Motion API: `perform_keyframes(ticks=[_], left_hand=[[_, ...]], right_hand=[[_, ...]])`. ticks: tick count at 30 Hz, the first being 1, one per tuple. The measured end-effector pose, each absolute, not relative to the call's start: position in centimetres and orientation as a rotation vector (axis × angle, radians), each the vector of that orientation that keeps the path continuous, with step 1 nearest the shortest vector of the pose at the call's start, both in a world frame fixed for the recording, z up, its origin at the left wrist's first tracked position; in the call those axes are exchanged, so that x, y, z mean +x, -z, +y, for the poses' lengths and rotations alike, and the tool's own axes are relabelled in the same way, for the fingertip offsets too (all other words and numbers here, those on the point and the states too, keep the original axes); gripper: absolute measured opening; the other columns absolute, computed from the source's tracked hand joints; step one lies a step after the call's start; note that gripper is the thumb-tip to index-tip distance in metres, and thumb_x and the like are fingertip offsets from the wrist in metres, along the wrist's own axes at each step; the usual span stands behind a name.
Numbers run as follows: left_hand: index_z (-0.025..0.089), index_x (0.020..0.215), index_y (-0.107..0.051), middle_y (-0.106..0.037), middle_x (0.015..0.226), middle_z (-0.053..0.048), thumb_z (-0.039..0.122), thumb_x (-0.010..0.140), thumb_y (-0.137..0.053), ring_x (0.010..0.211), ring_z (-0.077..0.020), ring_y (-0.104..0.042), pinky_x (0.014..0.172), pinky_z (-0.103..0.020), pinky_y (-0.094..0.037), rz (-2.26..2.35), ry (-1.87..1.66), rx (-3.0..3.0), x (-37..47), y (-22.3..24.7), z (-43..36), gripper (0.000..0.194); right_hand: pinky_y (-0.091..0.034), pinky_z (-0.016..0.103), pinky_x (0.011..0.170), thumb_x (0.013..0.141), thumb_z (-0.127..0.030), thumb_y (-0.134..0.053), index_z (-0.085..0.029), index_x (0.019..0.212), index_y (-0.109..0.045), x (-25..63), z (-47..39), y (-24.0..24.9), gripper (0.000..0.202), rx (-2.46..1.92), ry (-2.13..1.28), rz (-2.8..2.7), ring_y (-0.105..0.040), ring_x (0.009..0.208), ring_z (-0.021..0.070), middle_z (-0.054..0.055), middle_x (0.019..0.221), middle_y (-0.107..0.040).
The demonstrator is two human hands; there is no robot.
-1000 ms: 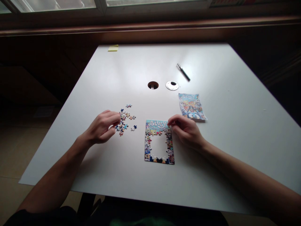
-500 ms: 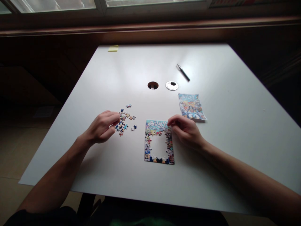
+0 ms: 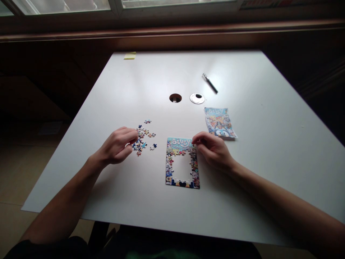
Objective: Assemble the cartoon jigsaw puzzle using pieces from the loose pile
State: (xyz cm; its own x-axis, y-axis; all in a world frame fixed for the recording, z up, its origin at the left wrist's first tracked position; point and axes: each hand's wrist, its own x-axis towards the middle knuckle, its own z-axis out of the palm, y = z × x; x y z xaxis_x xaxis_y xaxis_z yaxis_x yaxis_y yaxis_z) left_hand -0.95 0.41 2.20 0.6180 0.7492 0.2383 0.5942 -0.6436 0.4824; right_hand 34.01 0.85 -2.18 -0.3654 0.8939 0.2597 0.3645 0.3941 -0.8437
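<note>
table: white top, matte with a soft window glare at the far side; round cable hole (image 3: pixel 175 98) near the middle, round cover (image 3: pixel 197 98) off and lying to its right.
puzzle: partly assembled, flat on the table (image 3: pixel 134 201), between the 2 hands; border (image 3: pixel 169 172) filled, white centre.
loose pieces: small heap (image 3: pixel 142 142) left of the puzzle, 1 piece (image 3: pixel 153 146) just beside it.
left hand: (image 3: pixel 118 144) at the heap, fingers curled; can't tell if grip has a piece.
right hand: (image 3: pixel 212 149) at puzzle's upper right corner, fingers bent; can't tell if grip is closed on anything.
sheet: printed, creased (image 3: pixel 219 121), beyond right hand.
pen: dark (image 3: pixel 210 83), lying slantwise.
sticky note: yellow (image 3: pixel 129 55), far left edge.
room: dim; window (image 3: pixel 64 5) past a ledge (image 3: pixel 161 32), tiled floor (image 3: pixel 13 176) lower left.
</note>
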Motion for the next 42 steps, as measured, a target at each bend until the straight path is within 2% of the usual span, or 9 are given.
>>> perform_keyframes(ticks=[42], left_hand=[[0.020, 0.073, -0.031, -0.036, 0.069, -0.001, 0.014, 0.071, -0.038, 0.064, -0.0173, -0.030, 0.064, -0.035, -0.030, 1.077, -0.574, 2.502, -0.97, -2.12, 0.48, 0.009]], right_hand=[[-0.045, 0.030, 0.068, 0.081, -0.007, -0.050, -0.020, 0.091, -0.064, 34.09, 0.91, 2.31, 0.021, -1.081, -0.919, -1.921, -0.057, 0.076, 0.0174, 0.003, 0.085, -0.063]])
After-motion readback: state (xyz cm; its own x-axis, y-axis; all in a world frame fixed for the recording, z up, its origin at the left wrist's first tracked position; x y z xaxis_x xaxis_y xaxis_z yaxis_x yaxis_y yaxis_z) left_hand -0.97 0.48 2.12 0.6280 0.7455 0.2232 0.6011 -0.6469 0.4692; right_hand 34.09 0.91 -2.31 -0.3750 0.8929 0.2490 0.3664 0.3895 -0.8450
